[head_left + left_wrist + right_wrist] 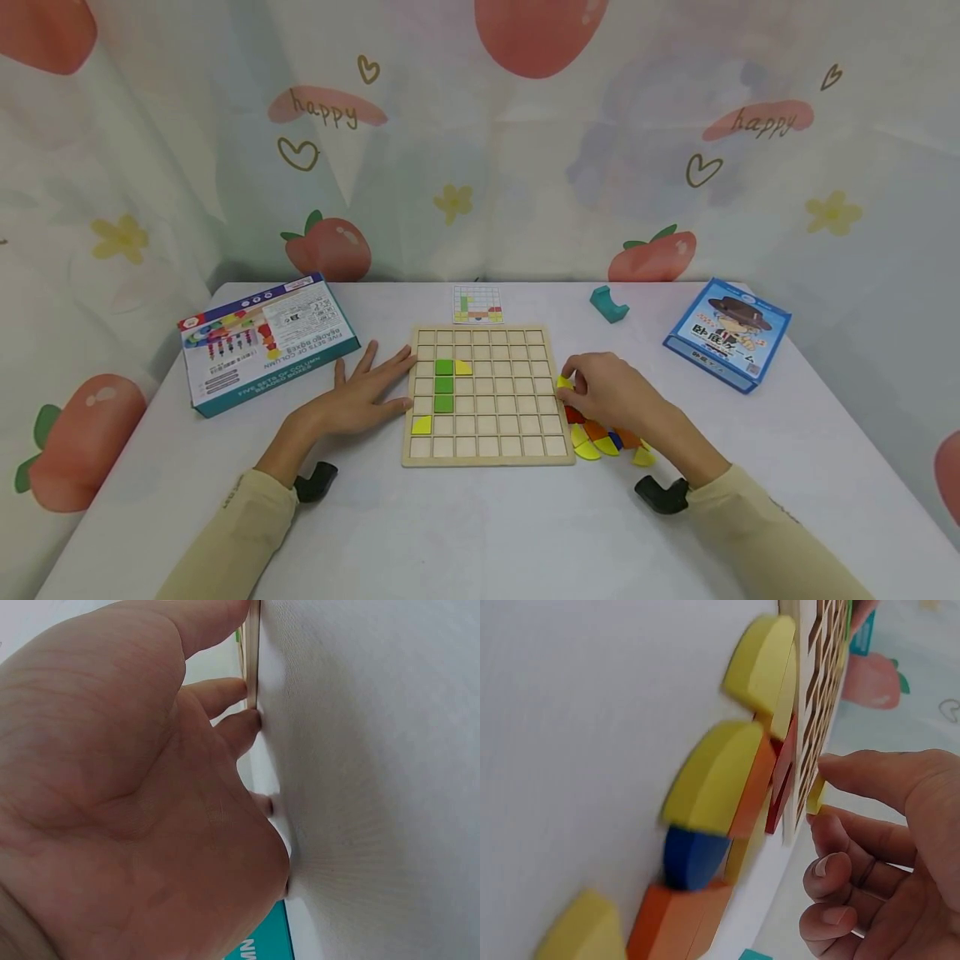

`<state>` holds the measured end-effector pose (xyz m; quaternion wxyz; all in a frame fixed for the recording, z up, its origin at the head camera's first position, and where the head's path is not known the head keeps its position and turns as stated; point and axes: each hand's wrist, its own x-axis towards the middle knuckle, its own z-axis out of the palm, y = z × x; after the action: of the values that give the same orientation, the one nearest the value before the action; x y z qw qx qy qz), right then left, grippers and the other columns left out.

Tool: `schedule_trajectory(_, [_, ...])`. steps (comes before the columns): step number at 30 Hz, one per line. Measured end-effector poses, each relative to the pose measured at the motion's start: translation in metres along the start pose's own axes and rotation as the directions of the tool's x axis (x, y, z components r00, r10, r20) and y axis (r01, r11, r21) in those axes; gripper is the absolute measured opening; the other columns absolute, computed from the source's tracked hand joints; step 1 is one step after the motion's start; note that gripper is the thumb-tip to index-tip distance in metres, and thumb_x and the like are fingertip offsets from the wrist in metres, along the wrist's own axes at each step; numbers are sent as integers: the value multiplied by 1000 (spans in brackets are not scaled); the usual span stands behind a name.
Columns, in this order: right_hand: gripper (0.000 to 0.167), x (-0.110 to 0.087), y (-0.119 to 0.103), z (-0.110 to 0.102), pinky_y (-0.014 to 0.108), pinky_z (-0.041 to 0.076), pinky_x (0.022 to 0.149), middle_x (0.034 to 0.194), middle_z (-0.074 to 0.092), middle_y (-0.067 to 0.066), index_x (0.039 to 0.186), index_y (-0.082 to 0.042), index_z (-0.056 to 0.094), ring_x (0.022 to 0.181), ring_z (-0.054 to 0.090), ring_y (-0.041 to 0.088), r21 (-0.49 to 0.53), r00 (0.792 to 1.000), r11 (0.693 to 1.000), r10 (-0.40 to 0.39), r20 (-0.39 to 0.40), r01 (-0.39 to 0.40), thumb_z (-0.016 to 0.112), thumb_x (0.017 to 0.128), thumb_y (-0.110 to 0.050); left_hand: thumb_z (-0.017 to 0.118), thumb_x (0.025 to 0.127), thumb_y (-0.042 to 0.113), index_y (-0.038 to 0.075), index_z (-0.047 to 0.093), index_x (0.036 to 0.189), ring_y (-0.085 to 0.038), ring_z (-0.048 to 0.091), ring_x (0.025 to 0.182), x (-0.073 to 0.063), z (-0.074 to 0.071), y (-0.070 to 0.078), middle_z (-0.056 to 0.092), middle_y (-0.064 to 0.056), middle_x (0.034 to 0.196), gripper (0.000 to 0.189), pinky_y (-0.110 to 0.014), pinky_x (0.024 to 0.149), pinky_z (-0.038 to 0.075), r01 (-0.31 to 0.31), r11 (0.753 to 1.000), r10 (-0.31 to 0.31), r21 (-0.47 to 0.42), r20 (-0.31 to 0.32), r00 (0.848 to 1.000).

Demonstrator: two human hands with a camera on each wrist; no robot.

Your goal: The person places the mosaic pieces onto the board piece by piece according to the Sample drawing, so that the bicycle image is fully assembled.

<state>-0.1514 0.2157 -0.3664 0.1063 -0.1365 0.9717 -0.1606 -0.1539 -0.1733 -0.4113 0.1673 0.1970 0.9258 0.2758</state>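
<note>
A wooden grid board (491,447) lies flat on the table, with several green square tiles (444,385) stacked in one column and two yellow tiles (422,425) in other cells. At the board's left edge, my left hand (363,396) rests with fingers spread, fingertips and thumb right at the rim. My right hand (611,387) is by the right edge, pinching a yellow tile (816,795) between thumb and index finger. Beneath that hand lies a loose pile of yellow, orange, red and blue tiles (718,776), partly hidden by it in the head view.
Behind the board lies a small pattern card (477,305). A teal curved block (609,305) sits at the back right, near a blue box (727,333). A larger white and teal box (270,346) lies beyond my left hand.
</note>
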Motion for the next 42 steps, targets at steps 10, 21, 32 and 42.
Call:
schedule_trajectory(10, [31, 0, -28, 11, 24, 39, 56, 69, 54, -1, 114, -6, 73, 63, 50, 12, 21, 996, 996, -85, -9, 85, 80, 95, -30, 59, 106, 47, 24, 25, 170, -44, -18, 165, 0, 0, 0, 13, -2, 181, 76, -79, 118, -25, 2, 1000, -2, 8, -1, 1000])
schedule_trajectory(21, [22, 2, -52, 27, 23, 43, 60, 65, 52, -6, 104, -8, 73, 63, 48, 8, 22, 984, 984, -176, -29, 177, 79, 95, -27, 59, 106, 46, 24, 26, 170, -45, -18, 165, 0, 0, 1, 14, -3, 181, 76, -79, 118, -26, -1, 1000, 1, 1, -3, 1000])
schedule_trajectory(32, [23, 2, -83, 40, 22, 40, 59, 66, 51, -6, 107, -14, 73, 65, 49, 9, 59, 980, 979, -197, 2, 197, 79, 95, -34, 59, 106, 47, 25, 25, 170, -43, -19, 166, 0, 0, 1, 13, -2, 181, 76, -79, 119, -24, 21, 1000, -21, 5, 7, 1000])
schedule_trajectory(42, [27, 8, -105, 48, 21, 39, 59, 68, 53, -7, 111, -14, 75, 68, 51, 8, 23, 957, 956, -292, -1, 292, 79, 95, -36, 58, 106, 49, 25, 25, 170, -44, -18, 165, -1, -2, 1, 13, -2, 181, 76, -79, 118, -25, 4, 1000, -4, 9, 8, 1000])
